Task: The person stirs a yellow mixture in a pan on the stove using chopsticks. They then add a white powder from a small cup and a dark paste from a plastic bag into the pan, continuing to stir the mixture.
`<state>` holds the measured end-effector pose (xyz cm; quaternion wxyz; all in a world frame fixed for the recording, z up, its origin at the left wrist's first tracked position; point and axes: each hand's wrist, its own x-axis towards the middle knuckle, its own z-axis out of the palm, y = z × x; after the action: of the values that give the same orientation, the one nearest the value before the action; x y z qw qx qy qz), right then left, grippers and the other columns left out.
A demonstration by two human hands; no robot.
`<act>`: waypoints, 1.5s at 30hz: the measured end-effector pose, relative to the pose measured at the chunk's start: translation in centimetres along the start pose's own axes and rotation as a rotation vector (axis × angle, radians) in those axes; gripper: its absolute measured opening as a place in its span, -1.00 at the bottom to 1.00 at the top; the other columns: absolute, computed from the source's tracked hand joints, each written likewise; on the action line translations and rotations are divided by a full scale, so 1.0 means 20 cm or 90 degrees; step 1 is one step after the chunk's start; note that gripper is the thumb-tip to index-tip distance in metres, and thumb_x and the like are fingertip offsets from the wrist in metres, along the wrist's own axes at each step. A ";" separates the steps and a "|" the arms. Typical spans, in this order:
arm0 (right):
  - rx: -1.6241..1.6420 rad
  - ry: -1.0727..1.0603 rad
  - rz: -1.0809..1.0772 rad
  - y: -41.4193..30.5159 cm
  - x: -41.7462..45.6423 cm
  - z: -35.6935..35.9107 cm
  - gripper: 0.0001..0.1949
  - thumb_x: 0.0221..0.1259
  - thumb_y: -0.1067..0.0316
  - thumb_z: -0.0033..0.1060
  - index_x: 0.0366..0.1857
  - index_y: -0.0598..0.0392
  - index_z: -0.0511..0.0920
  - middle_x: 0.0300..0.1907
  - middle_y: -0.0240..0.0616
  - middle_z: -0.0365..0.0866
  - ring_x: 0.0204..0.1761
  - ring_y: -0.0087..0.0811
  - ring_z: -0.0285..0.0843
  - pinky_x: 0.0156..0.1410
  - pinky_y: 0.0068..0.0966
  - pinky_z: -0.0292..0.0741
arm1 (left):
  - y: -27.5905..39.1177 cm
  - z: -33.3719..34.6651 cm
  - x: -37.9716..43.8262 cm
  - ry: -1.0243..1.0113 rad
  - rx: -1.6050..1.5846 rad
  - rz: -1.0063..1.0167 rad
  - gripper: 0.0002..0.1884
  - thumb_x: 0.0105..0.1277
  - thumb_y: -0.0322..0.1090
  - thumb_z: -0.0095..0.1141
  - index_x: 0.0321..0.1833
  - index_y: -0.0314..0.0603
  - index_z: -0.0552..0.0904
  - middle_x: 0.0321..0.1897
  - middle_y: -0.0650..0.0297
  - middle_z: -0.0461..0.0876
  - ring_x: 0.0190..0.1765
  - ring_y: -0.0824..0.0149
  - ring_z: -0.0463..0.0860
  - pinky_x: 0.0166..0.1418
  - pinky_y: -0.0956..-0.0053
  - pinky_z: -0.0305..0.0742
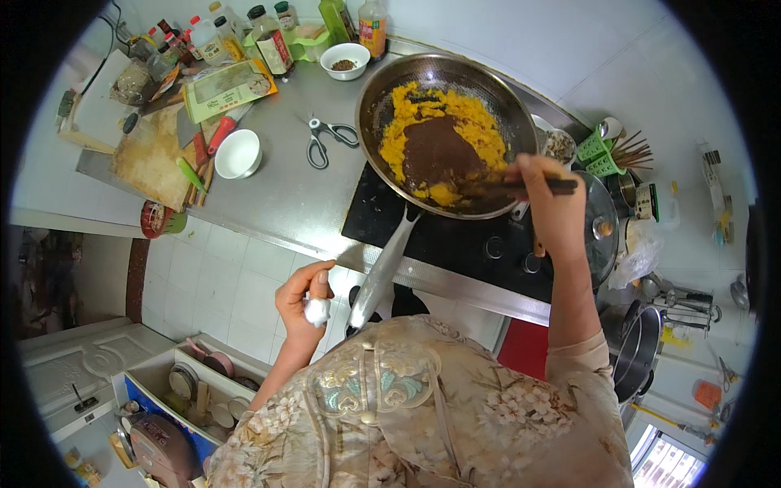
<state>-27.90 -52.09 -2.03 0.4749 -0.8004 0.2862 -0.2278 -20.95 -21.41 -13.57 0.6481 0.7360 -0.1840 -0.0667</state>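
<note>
My right hand (549, 204) grips a dark stick-like stirring utensil (488, 188). Motion blur hides whether it is a spatula or chopsticks. Its far end dips into a metal frying pan (523, 116), among crumbled yellow food (451, 102) that looks like scrambled egg. A thick dark brown paste or sauce (440, 149) covers the middle of that food. The pan rests over a black cooktop (448, 241), its long handle (385, 268) pointing towards me. Held off to the left of this handle, my left hand (305, 293) is curled around a crumpled white tissue or cloth (317, 312).
Kitchen scissors (323, 143), a white bowl (238, 154) and a cutting board with knives (155, 152) lie left of the pan. Behind stand a bowl of spices (345, 61) and several bottles (271, 46). A glass lid (601, 244) leans at the right.
</note>
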 end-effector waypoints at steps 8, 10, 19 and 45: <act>-0.038 -0.149 -0.200 -0.03 0.13 0.26 -0.82 0.22 0.27 0.19 -0.33 0.17 0.66 -0.47 -0.28 0.64 -0.42 -0.51 0.53 -0.22 -0.59 0.46 | -0.01 0.01 -0.02 0.007 -0.025 -0.021 -0.81 0.39 -0.33 0.04 -0.15 -0.31 0.65 -0.66 0.38 0.46 -0.59 0.58 0.40 -0.50 0.67 0.26; -0.048 -0.126 -0.262 0.05 0.23 0.37 -0.82 0.20 0.26 0.20 -0.32 0.14 0.67 -0.47 -0.24 0.64 -0.43 -0.45 0.54 -0.22 -0.57 0.46 | -0.01 0.02 -0.02 0.008 -0.025 -0.044 -0.81 0.39 -0.34 0.04 -0.15 -0.31 0.65 -0.66 0.39 0.46 -0.59 0.58 0.40 -0.50 0.67 0.26; 0.005 -0.003 -0.103 0.12 0.41 0.44 -0.76 0.18 0.16 0.23 -0.33 0.14 0.66 -0.45 -0.17 0.66 -0.41 -0.34 0.58 -0.17 -0.52 0.48 | -0.02 0.02 -0.03 0.017 0.007 -0.031 -0.82 0.38 -0.36 0.03 -0.16 -0.31 0.65 -0.67 0.39 0.46 -0.59 0.58 0.40 -0.50 0.67 0.27; -0.013 0.098 -0.084 0.43 -0.16 -0.06 -0.70 0.07 0.46 0.33 -0.09 0.23 0.56 -0.25 -0.27 0.49 -0.34 -0.56 0.49 -0.20 -0.64 0.49 | 0.05 0.10 0.05 0.005 -0.093 -0.090 -0.75 0.41 -0.26 -0.01 -0.15 -0.30 0.64 -0.71 0.38 0.43 -0.65 0.59 0.34 -0.56 0.67 0.21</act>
<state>-33.02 -53.94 -9.49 0.4276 -0.8022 0.2709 -0.3166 -20.84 -23.69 -12.69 0.6943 0.6982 -0.1239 -0.1228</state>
